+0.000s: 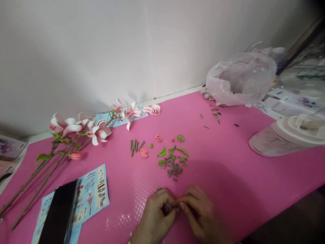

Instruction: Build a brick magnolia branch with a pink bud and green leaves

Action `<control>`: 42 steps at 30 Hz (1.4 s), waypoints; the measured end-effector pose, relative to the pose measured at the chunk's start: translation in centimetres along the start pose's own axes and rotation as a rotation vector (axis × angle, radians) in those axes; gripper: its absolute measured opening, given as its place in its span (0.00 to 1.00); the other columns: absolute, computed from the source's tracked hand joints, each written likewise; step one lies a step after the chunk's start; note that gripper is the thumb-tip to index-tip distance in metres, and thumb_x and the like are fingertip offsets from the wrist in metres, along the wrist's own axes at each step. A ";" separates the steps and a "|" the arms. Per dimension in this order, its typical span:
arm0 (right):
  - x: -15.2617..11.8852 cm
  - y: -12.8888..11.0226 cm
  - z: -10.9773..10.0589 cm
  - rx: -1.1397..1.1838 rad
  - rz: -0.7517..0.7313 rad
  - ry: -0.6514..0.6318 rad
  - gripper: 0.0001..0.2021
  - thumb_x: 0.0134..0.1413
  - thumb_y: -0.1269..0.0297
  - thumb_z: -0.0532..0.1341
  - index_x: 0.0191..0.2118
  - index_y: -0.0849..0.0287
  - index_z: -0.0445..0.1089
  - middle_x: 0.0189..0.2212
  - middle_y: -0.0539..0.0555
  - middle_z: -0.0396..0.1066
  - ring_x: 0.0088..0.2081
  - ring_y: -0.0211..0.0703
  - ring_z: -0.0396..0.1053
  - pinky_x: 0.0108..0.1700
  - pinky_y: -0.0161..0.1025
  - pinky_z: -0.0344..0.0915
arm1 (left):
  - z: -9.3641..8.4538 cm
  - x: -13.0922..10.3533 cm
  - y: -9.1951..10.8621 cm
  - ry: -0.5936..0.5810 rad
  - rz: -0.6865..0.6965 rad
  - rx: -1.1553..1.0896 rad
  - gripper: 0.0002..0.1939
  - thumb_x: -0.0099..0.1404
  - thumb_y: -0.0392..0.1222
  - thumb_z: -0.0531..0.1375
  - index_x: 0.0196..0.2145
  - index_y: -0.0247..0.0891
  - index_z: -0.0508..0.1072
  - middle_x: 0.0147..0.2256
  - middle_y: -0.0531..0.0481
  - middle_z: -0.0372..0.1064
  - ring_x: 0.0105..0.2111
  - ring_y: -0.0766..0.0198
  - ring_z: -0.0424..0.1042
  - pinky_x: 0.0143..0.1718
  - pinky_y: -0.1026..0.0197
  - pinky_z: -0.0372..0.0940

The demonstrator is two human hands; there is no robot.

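Note:
My left hand [158, 211] and my right hand [199, 211] meet low in the middle, above the pink tabletop. Both are closed in a pinch, their fingertips together. Whatever sits between them is too small and covered to make out. A small brown piece [159, 188] shows just beyond the left knuckles. Farther out lies a pile of small brown pieces [174, 167], mixed with a green leaf [161, 152] and green rings [180, 138]. Left of the pile are several brown rods [133, 147] and a coral-pink petal piece [143, 153].
Pink-and-white artificial flowers [100, 131] on long stems lie at left. A black phone [59, 213] rests on a printed instruction sheet [98, 189]. White-pink petals [152, 109] are near the wall. At right are a plastic bag [241, 79], loose brown bits [216, 116] and a lidded cup [276, 139].

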State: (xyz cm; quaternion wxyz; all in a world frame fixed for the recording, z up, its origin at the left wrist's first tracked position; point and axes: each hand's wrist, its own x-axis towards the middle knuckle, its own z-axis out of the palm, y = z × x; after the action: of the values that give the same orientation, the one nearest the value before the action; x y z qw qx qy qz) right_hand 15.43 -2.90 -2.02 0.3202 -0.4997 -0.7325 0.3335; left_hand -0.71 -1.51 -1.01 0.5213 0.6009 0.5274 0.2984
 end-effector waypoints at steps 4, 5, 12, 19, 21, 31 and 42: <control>0.0 0.0 -0.1 0.003 -0.002 -0.014 0.10 0.60 0.73 0.52 0.32 0.59 0.69 0.29 0.54 0.65 0.35 0.44 0.63 0.38 0.43 0.59 | 0.1 0.0 -0.1 0.004 0.003 0.002 0.09 0.52 0.27 0.57 0.20 0.38 0.63 0.23 0.52 0.63 0.24 0.65 0.61 0.26 0.64 0.55; 0.0 -0.1 -0.1 0.003 0.001 -0.015 0.10 0.60 0.73 0.52 0.32 0.59 0.69 0.29 0.54 0.65 0.35 0.45 0.63 0.38 0.43 0.59 | 0.1 0.0 -0.1 0.002 0.008 -0.004 0.09 0.52 0.27 0.57 0.20 0.38 0.63 0.23 0.52 0.63 0.25 0.65 0.61 0.26 0.64 0.55; 0.1 -0.3 -0.2 -0.005 0.017 -0.026 0.10 0.60 0.73 0.52 0.30 0.59 0.67 0.29 0.54 0.65 0.35 0.44 0.63 0.39 0.43 0.59 | 0.1 -0.1 -0.2 0.007 0.013 -0.018 0.10 0.53 0.28 0.58 0.20 0.37 0.63 0.24 0.51 0.65 0.26 0.65 0.63 0.27 0.64 0.56; 0.4 -0.5 -0.5 0.005 0.021 -0.038 0.11 0.59 0.72 0.52 0.30 0.59 0.70 0.28 0.54 0.66 0.34 0.45 0.63 0.38 0.43 0.60 | 0.0 -0.1 -0.2 0.011 0.029 -0.008 0.11 0.53 0.27 0.58 0.20 0.38 0.62 0.24 0.50 0.66 0.26 0.64 0.64 0.28 0.64 0.57; 0.5 -0.6 -0.7 0.023 0.031 -0.049 0.11 0.59 0.72 0.52 0.31 0.59 0.71 0.28 0.54 0.66 0.34 0.45 0.64 0.37 0.42 0.60 | -0.1 -0.1 -0.2 0.011 0.039 0.002 0.11 0.54 0.28 0.58 0.20 0.38 0.62 0.24 0.50 0.66 0.26 0.64 0.64 0.28 0.64 0.57; 0.7 -0.9 -0.9 0.042 0.071 -0.059 0.11 0.57 0.72 0.53 0.29 0.60 0.71 0.29 0.55 0.66 0.35 0.45 0.64 0.38 0.43 0.61 | -0.1 0.0 0.0 0.015 0.055 0.038 0.09 0.54 0.27 0.59 0.20 0.37 0.66 0.24 0.50 0.68 0.26 0.64 0.65 0.29 0.63 0.57; 1.2 -0.8 -0.8 -0.020 0.080 -0.066 0.10 0.53 0.77 0.53 0.26 0.60 0.70 0.26 0.54 0.66 0.33 0.45 0.64 0.37 0.43 0.59 | 0.0 0.0 0.1 0.008 0.102 0.080 0.10 0.55 0.27 0.58 0.19 0.36 0.67 0.24 0.49 0.68 0.26 0.64 0.65 0.29 0.63 0.58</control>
State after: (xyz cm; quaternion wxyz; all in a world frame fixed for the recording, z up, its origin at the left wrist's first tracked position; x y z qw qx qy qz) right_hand 15.31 -1.88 -0.79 0.2774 -0.5205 -0.7253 0.3550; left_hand -0.69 -1.49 -0.93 0.4787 0.6462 0.5097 0.3057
